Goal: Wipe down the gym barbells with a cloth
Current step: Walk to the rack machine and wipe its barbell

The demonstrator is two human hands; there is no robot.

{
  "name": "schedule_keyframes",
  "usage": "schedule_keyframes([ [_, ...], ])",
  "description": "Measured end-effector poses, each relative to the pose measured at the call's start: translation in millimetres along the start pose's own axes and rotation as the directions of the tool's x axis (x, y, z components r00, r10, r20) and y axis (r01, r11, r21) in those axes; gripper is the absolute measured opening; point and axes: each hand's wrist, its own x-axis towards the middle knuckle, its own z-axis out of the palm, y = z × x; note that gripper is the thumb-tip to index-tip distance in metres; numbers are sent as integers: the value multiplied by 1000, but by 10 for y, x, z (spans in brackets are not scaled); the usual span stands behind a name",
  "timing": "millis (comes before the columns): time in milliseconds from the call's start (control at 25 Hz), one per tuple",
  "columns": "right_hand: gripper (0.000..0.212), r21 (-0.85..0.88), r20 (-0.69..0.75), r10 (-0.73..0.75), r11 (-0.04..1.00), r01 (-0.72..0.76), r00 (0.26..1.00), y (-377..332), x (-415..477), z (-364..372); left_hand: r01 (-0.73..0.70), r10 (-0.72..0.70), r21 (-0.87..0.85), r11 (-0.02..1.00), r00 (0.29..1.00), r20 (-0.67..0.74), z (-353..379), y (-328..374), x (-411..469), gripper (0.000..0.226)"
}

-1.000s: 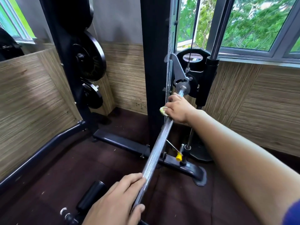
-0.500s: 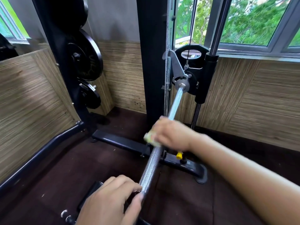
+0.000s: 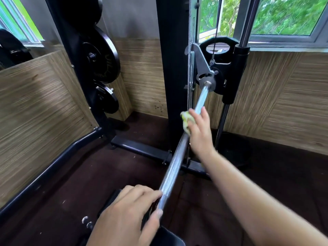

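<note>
Gripping the yellow-green cloth [image 3: 185,121] round the barbell [image 3: 174,166] at frame centre, the right hand [image 3: 199,134] looks set to rub along the shaft. The left hand [image 3: 127,213], bottom centre, curls fingers + thumb on the near end, prob. to steady it. The bar's long axis runs from bottom centre up & slightly right, far end pointing into its carriage [image 3: 206,84] beside the black rack [image 3: 172,68].

Daylight via windows [image 3: 284,16]; motion blur, wide-angle edge warp.
</note>
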Motion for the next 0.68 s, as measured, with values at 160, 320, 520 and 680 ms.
schedule_keyframes([
  [160, 45, -67, 18, 122, 990, -120, 992, -77, 563, -102, 8, -7, 11, 1000, 1000, -19, 3, -2, -165, 33],
  [320, 41, 50, 93, -95, 995, 90, 991, -272, -945, 95, 39, -39, -2, 999, 998, -40, -14, -28, -302, 32],
  [520, 43, -107, 457, -403, 860, 499, 793, -357, -1900, -69, 54, -53, 7, 999, 997, -52, -4, -1, -381, 34],
  [680, 38, -479, 617, -241, 640, 601, 749, -289, -121, -359, 82, -82, 48, 995, 997, -16, -35, 81, -484, 40],
])
